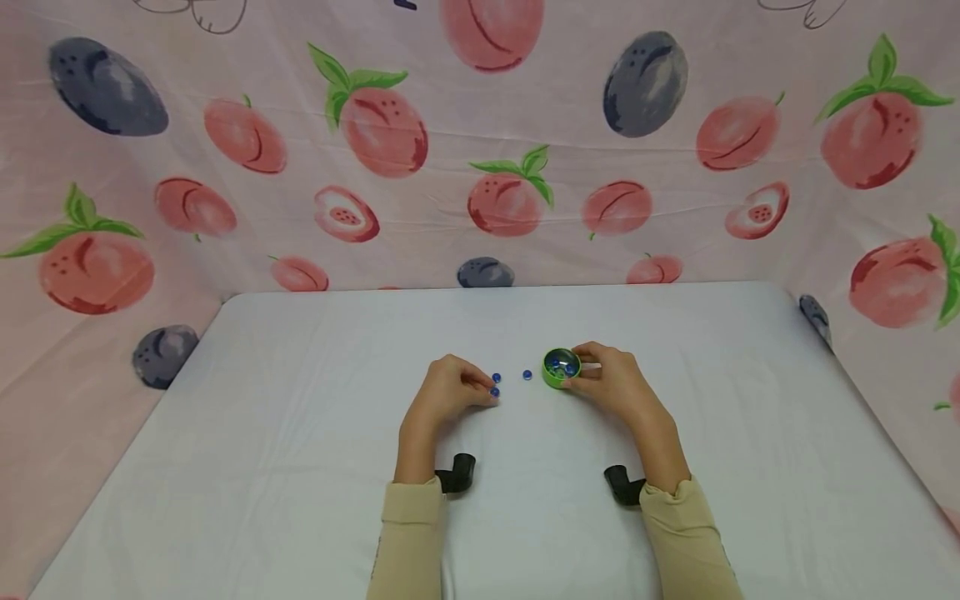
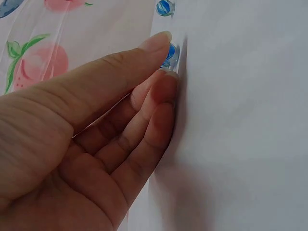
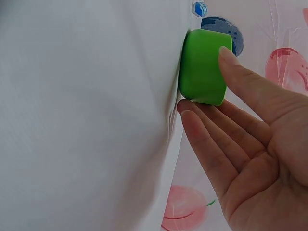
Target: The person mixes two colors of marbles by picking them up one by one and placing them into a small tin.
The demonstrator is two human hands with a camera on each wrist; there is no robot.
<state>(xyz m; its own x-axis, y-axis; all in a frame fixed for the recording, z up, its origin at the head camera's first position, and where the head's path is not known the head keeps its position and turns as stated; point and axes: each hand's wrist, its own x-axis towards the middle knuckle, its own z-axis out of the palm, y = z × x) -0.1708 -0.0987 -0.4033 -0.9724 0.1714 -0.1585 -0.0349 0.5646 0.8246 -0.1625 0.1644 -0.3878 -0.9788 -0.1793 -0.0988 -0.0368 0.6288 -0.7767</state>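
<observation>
Near the middle of the white table, my left hand [image 1: 450, 388] pinches a blue glass marble [image 1: 495, 392] between thumb and fingertips. In the left wrist view that marble [image 2: 169, 56] is partly hidden behind the thumb tip. A second marble [image 1: 497, 377] lies just beyond the fingertips, and a third marble [image 1: 527, 375] lies between the hands. My right hand [image 1: 618, 385] grips a small round green container [image 3: 204, 67], thumb near its rim and fingers at its side. It stands upright on the table with several blue marbles [image 1: 558, 367] inside.
The white-covered table [image 1: 300, 417] runs back to a pink fruit-print cloth [image 1: 420, 250], which also hangs at both sides. Black curved devices [image 1: 463, 473] sit at both wrists, by the beige sleeves [image 1: 412, 533].
</observation>
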